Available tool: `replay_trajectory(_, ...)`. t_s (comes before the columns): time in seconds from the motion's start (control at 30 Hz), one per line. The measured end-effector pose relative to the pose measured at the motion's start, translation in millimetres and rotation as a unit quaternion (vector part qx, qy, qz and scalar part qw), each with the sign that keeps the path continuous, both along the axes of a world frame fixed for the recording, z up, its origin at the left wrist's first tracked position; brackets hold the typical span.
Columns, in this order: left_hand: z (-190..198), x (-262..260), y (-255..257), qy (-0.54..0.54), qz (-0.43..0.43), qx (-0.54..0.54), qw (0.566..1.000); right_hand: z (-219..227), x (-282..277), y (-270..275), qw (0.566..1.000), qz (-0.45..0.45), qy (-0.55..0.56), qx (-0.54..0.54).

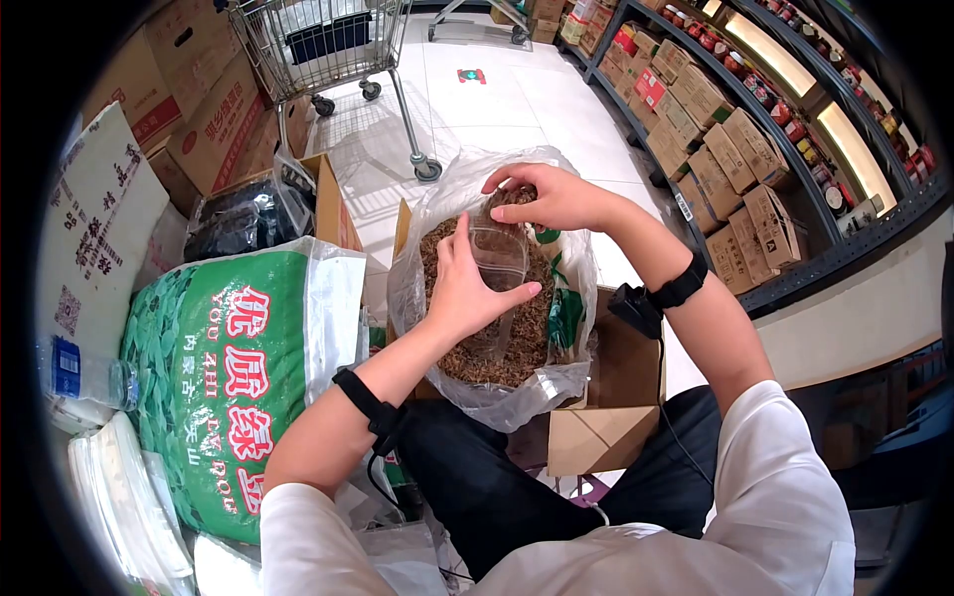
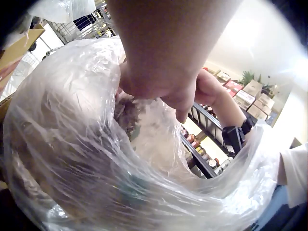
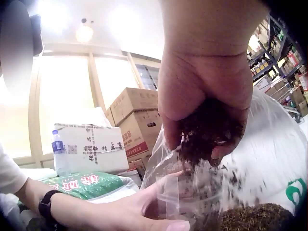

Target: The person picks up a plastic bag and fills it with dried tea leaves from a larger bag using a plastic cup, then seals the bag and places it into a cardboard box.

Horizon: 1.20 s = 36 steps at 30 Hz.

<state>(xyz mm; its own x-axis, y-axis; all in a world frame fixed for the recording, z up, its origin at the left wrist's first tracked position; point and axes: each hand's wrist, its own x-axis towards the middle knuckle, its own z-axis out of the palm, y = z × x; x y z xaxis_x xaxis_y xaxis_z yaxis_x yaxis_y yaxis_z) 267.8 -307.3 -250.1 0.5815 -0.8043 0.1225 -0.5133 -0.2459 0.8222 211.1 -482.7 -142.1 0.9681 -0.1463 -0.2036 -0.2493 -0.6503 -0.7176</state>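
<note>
My right hand [image 1: 552, 202] holds a handful of dark brown dried flakes [image 3: 208, 127] with its fingers curled round them. Some flakes drop from under the palm in the right wrist view. Just below, my left hand [image 1: 469, 290] grips a clear plastic pouch [image 1: 500, 248] at its upper part, thumb and fingers spread around it. Both hands are over a big clear plastic bag [image 1: 571, 382] that holds a heap of the same loose flakes [image 1: 502, 366]. In the left wrist view this bag's film covers much of the picture.
The big bag sits in a cardboard box [image 1: 604, 437] between the knees. At left stand a green printed sack [image 1: 214, 377], a white box [image 1: 104, 214] and a water bottle [image 1: 89, 375]. A shopping cart [image 1: 318, 50] is ahead; shelving with jars and cartons [image 1: 730, 174] lines the right.
</note>
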Motion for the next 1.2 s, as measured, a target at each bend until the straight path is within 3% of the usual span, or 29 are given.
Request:
replay_trajectory(0.33,-1,-1,1,0.013,-0.014,-0.005,1.000,-23,10,3,0.998,-0.030,-0.042,0.043)
replay_trajectory(0.53,-2,0,0,0.006,-0.020,0.002,1.000,-44,14,18,0.983,-0.113,-0.136,0.050)
replay_trajectory(0.6,-1,0,-1,0.000,-0.016,0.023,1.000,-51,14,22,0.969,-0.126,-0.189,0.101)
replay_trajectory(0.8,-6,2,-3,-0.010,-0.008,0.016,1.000,-59,13,20,0.955,-0.104,-0.173,0.216)
replay_trajectory(1.13,-19,5,-7,0.028,0.011,0.027,0.999,-65,8,15,0.942,-0.137,-0.179,0.248)
replay_trajectory(1.2,-22,3,-7,0.042,0.025,0.011,0.999,-57,5,17,0.960,-0.148,-0.150,0.187)
